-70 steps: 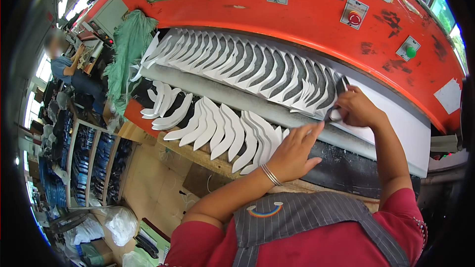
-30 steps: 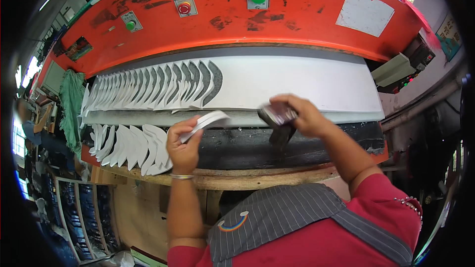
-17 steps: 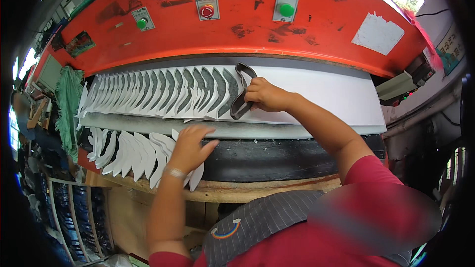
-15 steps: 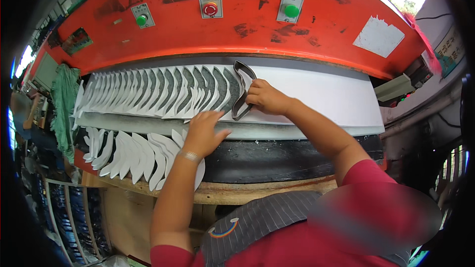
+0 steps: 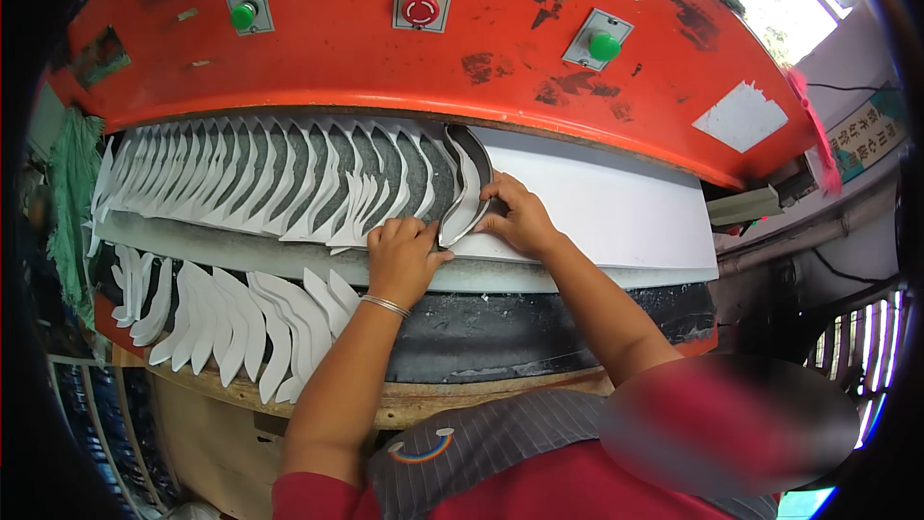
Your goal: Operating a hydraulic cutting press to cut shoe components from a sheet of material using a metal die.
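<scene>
A curved metal cutting die [image 5: 484, 156] stands on a white sheet [image 5: 597, 202], just right of a row of cut-out gaps. White material shows inside its outline. My right hand [image 5: 523, 220] grips the die's right wall between thumb and fingers. At the die's lower end, my left hand [image 5: 402, 255] has its thumb and fingertips closed around the tip; the exact contact is partly hidden. Left of the die, thin white offcut strips [image 5: 279, 183] stand between dark curved gaps. Several cut curved white pieces [image 5: 231, 318] lie in a row on the near ledge, left of my left forearm.
A red press beam [image 5: 327, 48] spans the far side, close above the sheet's back edge. It carries green buttons [image 5: 603, 46] and a red stop button [image 5: 421, 10]. A black ledge [image 5: 500, 332] with a wooden front edge runs nearest me. Green cloth [image 5: 72, 193] hangs at left.
The die has turned and settled against the uncut sheet beside the last gap. My left hand has come to its lower end. My view has shifted closer.
</scene>
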A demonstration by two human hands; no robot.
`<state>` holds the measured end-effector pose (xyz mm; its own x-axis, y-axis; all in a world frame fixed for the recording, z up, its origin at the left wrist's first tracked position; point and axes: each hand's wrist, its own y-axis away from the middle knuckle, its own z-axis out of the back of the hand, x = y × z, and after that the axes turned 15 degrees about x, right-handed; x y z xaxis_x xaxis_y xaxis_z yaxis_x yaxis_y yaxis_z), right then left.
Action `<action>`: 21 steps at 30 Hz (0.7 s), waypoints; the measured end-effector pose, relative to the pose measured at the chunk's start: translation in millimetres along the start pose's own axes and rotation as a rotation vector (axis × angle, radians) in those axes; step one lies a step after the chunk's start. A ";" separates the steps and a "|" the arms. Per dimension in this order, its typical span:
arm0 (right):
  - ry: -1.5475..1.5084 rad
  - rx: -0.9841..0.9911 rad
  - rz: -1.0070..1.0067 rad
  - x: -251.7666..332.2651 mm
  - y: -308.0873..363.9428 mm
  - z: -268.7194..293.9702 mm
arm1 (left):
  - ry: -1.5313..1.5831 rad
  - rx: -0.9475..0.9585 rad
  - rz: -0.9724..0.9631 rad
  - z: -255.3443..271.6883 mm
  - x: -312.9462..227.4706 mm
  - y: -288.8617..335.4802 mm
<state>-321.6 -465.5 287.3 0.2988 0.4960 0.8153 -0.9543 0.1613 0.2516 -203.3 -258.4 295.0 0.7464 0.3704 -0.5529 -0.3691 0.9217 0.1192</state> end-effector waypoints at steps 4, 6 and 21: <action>0.146 -0.019 0.039 10.8 -3.6 6.8 | -0.009 -0.032 -0.021 2.9 3.0 -0.6; 0.114 0.013 0.045 8.2 -6.4 12.1 | -0.009 0.025 0.008 6.0 1.2 -4.0; -0.387 -0.638 -0.062 75.1 -22.2 152.6 | -0.037 -0.626 0.386 190.1 94.9 -62.5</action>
<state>-278.9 -562.0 422.5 0.2160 0.1528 0.9644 -0.7111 0.7014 0.0482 -4.1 -258.9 391.8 0.5131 0.6694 -0.5372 -0.8483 0.4907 -0.1990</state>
